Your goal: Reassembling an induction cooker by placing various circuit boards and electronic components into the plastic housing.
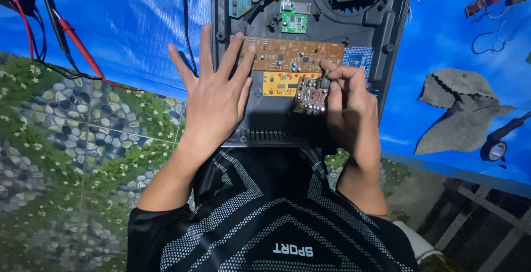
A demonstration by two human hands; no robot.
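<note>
Two hands, head view, frame centre: left hand [213, 92] spread flat, fingertips pressing brown circuit board [292, 54] in opened black casing [265, 122]; right hand [347, 106] pinching small capacitor board [311, 96], seemingly not yet seated; yellow board [282, 83] between.

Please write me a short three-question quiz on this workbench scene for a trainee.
1. True or false: the left hand lies flat with fingers spread on the black casing.
2. Which board does the right hand pinch: (a) the green board, (b) the small board with capacitors, (c) the yellow board?
3. What does the left hand's fingertip touch?

Key
1. True.
2. b.
3. The long brown circuit board.
</note>
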